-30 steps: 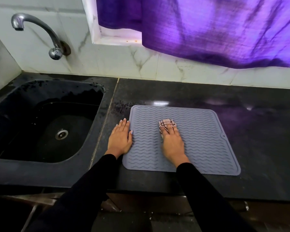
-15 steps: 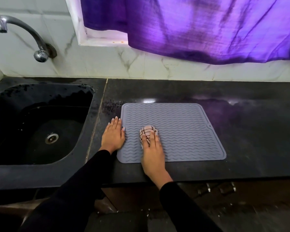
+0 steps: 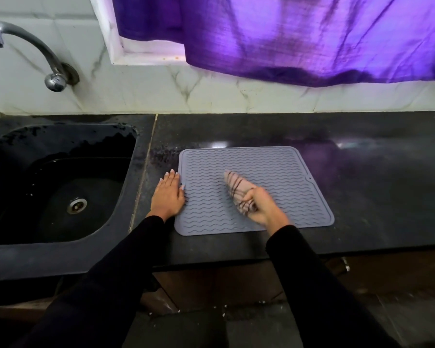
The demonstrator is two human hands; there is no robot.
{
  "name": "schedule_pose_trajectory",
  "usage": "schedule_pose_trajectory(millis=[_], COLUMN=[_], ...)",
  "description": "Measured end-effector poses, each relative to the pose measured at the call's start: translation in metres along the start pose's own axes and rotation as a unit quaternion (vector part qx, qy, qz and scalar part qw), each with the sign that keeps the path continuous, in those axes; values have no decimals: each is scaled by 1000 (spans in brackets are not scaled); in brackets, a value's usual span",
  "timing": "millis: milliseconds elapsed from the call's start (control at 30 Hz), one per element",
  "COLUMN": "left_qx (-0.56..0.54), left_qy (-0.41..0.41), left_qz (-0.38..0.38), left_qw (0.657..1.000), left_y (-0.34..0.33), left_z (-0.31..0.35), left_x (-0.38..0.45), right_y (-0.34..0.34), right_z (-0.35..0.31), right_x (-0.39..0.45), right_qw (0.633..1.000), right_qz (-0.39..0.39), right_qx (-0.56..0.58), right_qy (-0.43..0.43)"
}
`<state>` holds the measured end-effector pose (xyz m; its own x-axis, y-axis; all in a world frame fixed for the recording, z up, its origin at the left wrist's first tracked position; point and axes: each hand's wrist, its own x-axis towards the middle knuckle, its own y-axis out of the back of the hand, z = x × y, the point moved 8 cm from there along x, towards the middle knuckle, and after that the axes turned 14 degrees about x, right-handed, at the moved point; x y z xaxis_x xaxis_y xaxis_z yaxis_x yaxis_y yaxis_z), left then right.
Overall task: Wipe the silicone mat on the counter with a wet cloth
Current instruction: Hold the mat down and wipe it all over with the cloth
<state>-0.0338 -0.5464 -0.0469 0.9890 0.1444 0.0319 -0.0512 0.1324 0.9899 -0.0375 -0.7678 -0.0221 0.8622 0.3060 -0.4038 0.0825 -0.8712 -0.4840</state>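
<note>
A grey silicone mat [image 3: 281, 169] with wavy ridges lies flat on the black counter, just right of the sink. My left hand [image 3: 168, 195] rests flat with fingers apart at the mat's left edge, its fingertips touching the rim. My right hand [image 3: 263, 205] is closed on a pinkish checked cloth [image 3: 236, 190], which is blurred and stretches up and left across the middle of the mat. Both arms wear black sleeves.
A black sink [image 3: 60, 182] with a wet basin sits at the left, with a metal tap [image 3: 23, 51] on the tiled wall above it. A purple curtain [image 3: 299, 38] hangs over the back of the black counter [image 3: 387, 197]. The counter's front edge runs just below the mat.
My right hand has swept the cloth from the mat's lower left toward the middle and turned from flat on it to gripping it. The left hand has stayed at the left edge.
</note>
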Motion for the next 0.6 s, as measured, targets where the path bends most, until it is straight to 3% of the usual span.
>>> schedule_pose_trajectory(millis=[100,133,200,267,333,367,400,600], left_qx=[2,3,9,16,9,4,-2,-31], left_qy=[-3,-1,2,4,6,6,6,17], left_qz=[10,13,17,22,34,41,49,82], left_qw=[1000,1000,1000,1000,999,999,999,996], left_y=[0,1,0,0,2,3,4,10], left_z=[0,1,3,3,2,2,2,1], left_x=[-4,-5,-5,-4,-5,-6,-6,-9], right_y=[46,53,50,29,10,7,7,24], right_z=[-28,-41,-58,-42,-4,10,15,-3], right_x=[1,-12,-35,-44,-46,-46,-47,-41], right_qw=[982,968,925,861,759,711,691,782], right_qz=[155,208,255,196,124,111,110,119], right_qx=[68,23,-177,-410,-601,-658,-676,-567], right_qy=[82,139,220,229,217,222,232,229])
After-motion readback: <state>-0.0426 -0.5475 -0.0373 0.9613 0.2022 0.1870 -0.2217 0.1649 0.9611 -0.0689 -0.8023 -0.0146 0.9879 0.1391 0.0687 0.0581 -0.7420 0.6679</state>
